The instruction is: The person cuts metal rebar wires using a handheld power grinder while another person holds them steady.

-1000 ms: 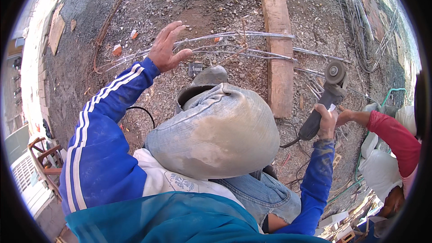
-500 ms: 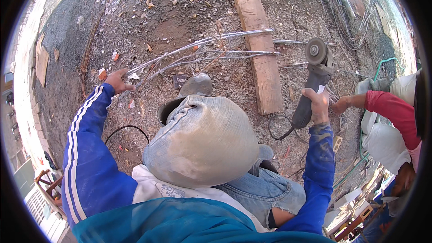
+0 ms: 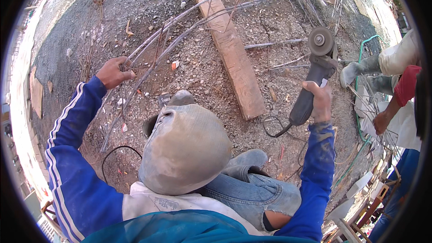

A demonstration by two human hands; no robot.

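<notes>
My left hand is closed, fingers curled round one of the long steel rods, which are tied together with thin bent wire. The rods slant away to the far right and cross above a worn wooden plank. In my right hand is an angle grinder, gripped by its dark body. Its round disc points away from me, above the gravel and right of the plank. Loose straight rods lie between the plank and the grinder.
Beside me on the right, a person in a red sleeve has a hand near a bunch of thin rods; their grey boots stand close to the grinder. A green hose and a black cable lie on the stony ground.
The tied rods have swung away from me, their far ends now beyond the plank. The plank sits further left in view. The other person's hand has moved right, away from the grinder.
</notes>
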